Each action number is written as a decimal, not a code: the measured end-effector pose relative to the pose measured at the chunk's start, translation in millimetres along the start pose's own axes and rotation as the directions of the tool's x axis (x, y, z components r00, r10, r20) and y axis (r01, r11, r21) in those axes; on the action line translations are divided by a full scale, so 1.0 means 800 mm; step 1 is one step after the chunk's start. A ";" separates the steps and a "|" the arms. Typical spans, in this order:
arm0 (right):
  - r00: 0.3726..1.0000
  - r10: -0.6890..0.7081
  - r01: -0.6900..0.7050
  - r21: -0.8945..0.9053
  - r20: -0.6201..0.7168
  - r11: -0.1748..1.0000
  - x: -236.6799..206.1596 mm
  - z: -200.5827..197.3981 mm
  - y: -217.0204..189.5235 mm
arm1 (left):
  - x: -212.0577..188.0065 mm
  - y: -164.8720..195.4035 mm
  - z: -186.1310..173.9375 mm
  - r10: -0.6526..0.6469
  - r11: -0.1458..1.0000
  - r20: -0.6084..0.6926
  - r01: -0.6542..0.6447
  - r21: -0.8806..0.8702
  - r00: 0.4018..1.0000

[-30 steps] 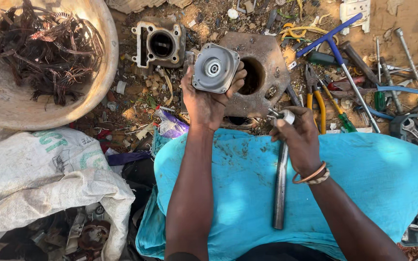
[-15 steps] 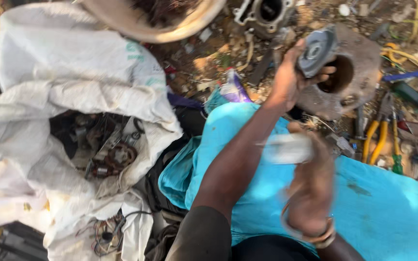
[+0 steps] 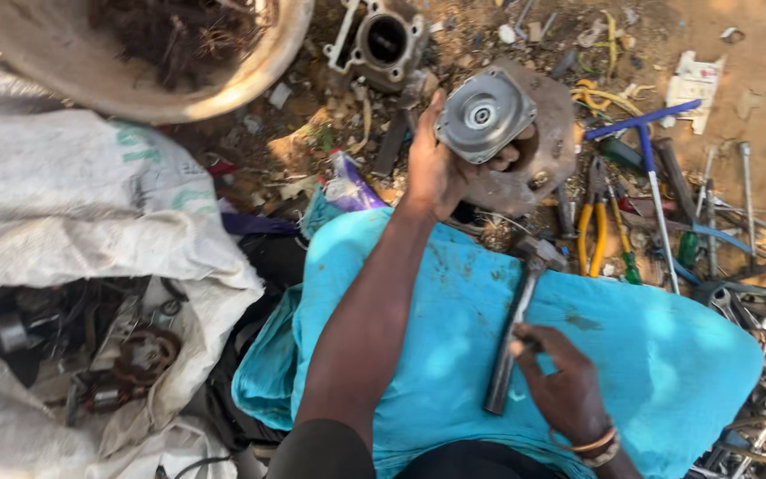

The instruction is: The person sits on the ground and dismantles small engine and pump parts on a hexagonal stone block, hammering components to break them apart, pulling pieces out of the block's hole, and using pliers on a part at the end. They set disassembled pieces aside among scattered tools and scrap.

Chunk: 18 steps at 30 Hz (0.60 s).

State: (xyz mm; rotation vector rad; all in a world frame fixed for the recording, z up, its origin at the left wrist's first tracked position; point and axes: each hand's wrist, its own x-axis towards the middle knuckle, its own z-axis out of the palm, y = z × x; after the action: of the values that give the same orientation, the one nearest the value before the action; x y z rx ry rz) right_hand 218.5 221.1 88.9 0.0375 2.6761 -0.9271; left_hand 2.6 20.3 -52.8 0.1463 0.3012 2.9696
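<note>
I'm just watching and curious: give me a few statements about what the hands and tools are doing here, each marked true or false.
1. The left hand holds up a round grey metal part. True.
2. The right hand grips a saw. False: it grips a hammer by the handle.
3. The hammer lies over a blue cloth. True.
4. The yellow-handled pliers are in the left hand. False: they lie on the ground among other tools.

free: blue cloth [image 3: 667, 355] | blocked: tools [image 3: 667, 222] at right, sack [image 3: 73, 204] at left
</note>
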 end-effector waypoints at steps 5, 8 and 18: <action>0.991 0.073 -0.050 -0.199 0.111 0.979 -0.024 0.040 0.007 | -0.002 0.005 0.033 0.207 0.447 0.040 -0.131 0.885 0.978; 0.991 0.058 -0.023 -0.281 0.117 0.959 -0.016 0.050 0.015 | -0.007 0.005 0.056 0.256 0.078 0.007 -0.028 0.997 0.967; 0.982 0.183 -0.183 0.006 0.045 0.983 0.002 0.026 0.047 | -0.001 -0.003 0.057 0.104 -0.353 0.195 -0.147 0.924 0.975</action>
State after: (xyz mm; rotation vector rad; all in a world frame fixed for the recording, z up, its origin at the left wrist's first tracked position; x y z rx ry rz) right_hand 227.8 238.0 50.3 0.2573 2.5753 -0.8723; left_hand 8.7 31.2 -8.8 0.3850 2.8916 1.6479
